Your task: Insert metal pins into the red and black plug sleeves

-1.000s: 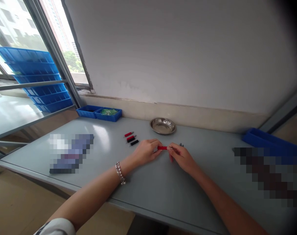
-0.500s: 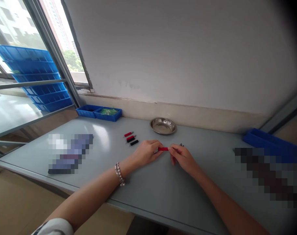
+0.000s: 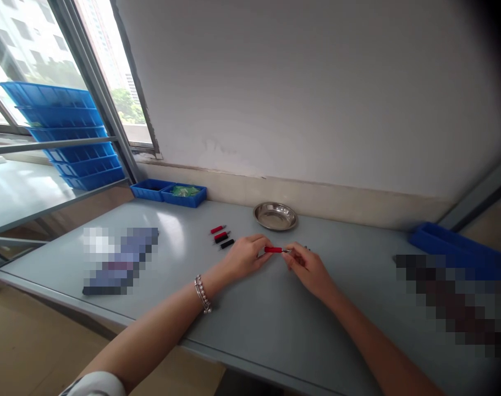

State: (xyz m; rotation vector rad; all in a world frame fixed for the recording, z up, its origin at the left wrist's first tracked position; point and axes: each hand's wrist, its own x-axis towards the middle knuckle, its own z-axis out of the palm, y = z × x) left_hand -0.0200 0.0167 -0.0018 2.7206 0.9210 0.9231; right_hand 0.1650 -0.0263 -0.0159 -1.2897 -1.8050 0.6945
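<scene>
My left hand and my right hand meet over the table, holding a red plastic connector level between them. A thin metal pin sticks out of its right end. My left fingertips pinch the red body, and my right fingers close around the pin end, hiding part of it. Several small red and black connectors lie just beyond my left hand. Small metal parts sit just past my right fingers.
A shallow steel dish and blue compartment trays, one holding green bits, stand along the wall. Blurred objects lie to the left. Another blue tray sits at right, on the grey table. Stacked blue crates stand behind the window railing.
More of the metal pin now shows at the red connector's right end, and my hands sit slightly farther apart. The whole view has shifted a little.
</scene>
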